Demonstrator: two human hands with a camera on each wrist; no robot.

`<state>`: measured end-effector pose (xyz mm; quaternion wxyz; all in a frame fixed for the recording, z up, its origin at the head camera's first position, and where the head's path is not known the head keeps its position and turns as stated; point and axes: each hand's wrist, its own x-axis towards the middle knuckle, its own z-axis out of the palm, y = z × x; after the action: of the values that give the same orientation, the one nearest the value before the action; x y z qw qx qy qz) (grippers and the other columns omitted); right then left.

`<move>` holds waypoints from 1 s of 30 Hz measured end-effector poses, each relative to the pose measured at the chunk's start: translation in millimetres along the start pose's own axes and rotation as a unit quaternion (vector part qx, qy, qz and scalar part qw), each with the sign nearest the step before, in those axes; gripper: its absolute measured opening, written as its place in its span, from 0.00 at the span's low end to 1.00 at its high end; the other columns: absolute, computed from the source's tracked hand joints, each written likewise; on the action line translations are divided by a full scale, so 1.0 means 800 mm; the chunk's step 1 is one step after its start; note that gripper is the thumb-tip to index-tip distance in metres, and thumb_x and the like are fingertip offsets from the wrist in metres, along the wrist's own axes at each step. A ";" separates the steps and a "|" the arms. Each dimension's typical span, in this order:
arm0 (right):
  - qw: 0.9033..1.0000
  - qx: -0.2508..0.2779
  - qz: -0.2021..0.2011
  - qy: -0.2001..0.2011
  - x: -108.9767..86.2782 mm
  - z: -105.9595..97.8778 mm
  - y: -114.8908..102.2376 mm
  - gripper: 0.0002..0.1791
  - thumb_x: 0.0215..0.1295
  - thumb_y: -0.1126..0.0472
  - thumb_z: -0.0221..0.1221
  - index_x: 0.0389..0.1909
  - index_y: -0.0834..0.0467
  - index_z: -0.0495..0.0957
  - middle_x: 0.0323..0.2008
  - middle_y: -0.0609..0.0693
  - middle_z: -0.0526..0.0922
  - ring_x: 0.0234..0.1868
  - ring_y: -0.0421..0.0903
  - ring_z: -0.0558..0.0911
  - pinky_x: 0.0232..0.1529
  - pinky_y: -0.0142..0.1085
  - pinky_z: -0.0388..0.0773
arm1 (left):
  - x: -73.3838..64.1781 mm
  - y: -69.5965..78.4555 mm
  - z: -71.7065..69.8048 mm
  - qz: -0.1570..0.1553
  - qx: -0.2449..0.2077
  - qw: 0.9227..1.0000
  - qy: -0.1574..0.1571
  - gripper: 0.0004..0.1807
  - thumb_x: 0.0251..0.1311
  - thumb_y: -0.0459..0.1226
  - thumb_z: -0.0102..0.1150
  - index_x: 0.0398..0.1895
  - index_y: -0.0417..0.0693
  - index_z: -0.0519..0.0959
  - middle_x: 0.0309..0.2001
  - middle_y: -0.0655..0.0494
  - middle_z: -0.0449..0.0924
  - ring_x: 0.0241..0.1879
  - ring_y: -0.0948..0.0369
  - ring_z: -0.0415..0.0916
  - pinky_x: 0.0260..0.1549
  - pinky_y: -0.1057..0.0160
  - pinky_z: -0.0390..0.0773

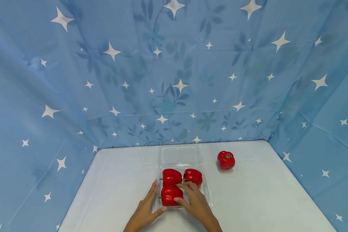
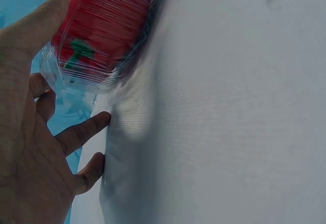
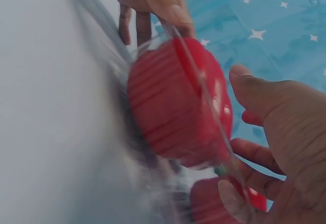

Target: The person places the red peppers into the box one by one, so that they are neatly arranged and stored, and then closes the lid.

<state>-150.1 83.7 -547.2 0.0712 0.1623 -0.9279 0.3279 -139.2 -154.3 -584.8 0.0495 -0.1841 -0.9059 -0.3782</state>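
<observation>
A clear plastic clamshell box (image 1: 207, 193) lies with its lid (image 1: 178, 156) folded back. Inside are three red bell peppers: the front-left one (image 1: 169, 196), one behind it (image 1: 171, 177) and another at back right (image 1: 193, 176). My right hand (image 1: 195, 199) spans the front-left pepper's right end, thumb at the near side and bent fingers at the far side; its fingertips lie right at the pepper in the right wrist view. My left hand (image 1: 145, 209) is along the box's left side, fingers extended, thumb at the front corner. The left wrist view shows a green stem (image 2: 79, 51) through the ribbed wall.
Another red bell pepper (image 1: 226, 160) stands on the white tabletop (image 1: 249, 193), right of the box. A blue curtain with white stars (image 1: 179, 80) encloses the table at the back and both sides.
</observation>
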 end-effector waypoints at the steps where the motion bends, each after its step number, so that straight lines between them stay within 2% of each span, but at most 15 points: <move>1: 1.000 0.006 0.004 0.003 0.000 -0.002 0.001 0.29 0.55 0.41 0.67 0.57 0.46 0.78 0.50 0.43 0.78 0.53 0.43 0.79 0.54 0.47 0.82 | 0.000 0.000 0.000 -0.003 -0.001 1.000 -0.001 0.50 0.56 0.55 0.64 0.77 0.50 0.52 0.78 0.52 0.48 0.71 0.45 0.58 0.53 0.37 0.76; 7: 0.999 0.030 0.022 0.020 0.005 -0.019 0.008 0.26 0.56 0.45 0.68 0.56 0.47 0.78 0.52 0.45 0.78 0.56 0.46 0.78 0.53 0.48 0.81 | -0.001 -0.001 0.000 -0.029 -0.007 0.999 -0.012 0.50 0.56 0.57 0.63 0.78 0.54 0.51 0.79 0.57 0.46 0.72 0.49 0.55 0.54 0.37 0.75; 13: 0.998 0.023 0.035 0.052 0.009 -0.029 0.021 0.26 0.54 0.50 0.71 0.56 0.46 0.78 0.52 0.46 0.79 0.57 0.46 0.79 0.54 0.46 0.81 | 0.000 0.000 0.000 -0.031 -0.015 0.999 -0.018 0.51 0.56 0.56 0.64 0.78 0.53 0.50 0.79 0.57 0.45 0.73 0.49 0.54 0.56 0.38 0.74; 19: 0.994 0.031 0.061 0.083 0.017 -0.053 0.040 0.28 0.53 0.52 0.72 0.57 0.48 0.78 0.52 0.48 0.80 0.54 0.47 0.80 0.48 0.44 0.85 | 0.001 0.002 -0.001 -0.037 -0.018 0.999 -0.025 0.50 0.57 0.56 0.63 0.78 0.53 0.49 0.79 0.57 0.44 0.73 0.47 0.54 0.54 0.34 0.74; 24: 0.991 0.017 0.072 0.110 0.023 -0.073 0.063 0.28 0.54 0.55 0.72 0.58 0.51 0.77 0.53 0.53 0.79 0.52 0.52 0.81 0.44 0.46 0.86 | 0.002 0.003 -0.001 -0.051 -0.016 0.998 -0.036 0.51 0.57 0.59 0.61 0.79 0.55 0.48 0.79 0.58 0.43 0.73 0.46 0.53 0.54 0.35 0.74; 30: 0.984 -0.024 0.085 0.155 0.029 -0.093 0.087 0.32 0.53 0.56 0.72 0.60 0.55 0.74 0.54 0.59 0.75 0.52 0.58 0.79 0.46 0.54 0.84 | 0.003 0.002 -0.001 -0.068 -0.009 0.997 -0.043 0.53 0.55 0.62 0.61 0.79 0.59 0.46 0.79 0.60 0.42 0.74 0.44 0.53 0.53 0.34 0.74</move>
<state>-194.1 175.7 -525.1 0.1900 0.0286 -0.9238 0.3312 -140.9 -153.0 -583.0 -0.0169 -0.1391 -0.9141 -0.3805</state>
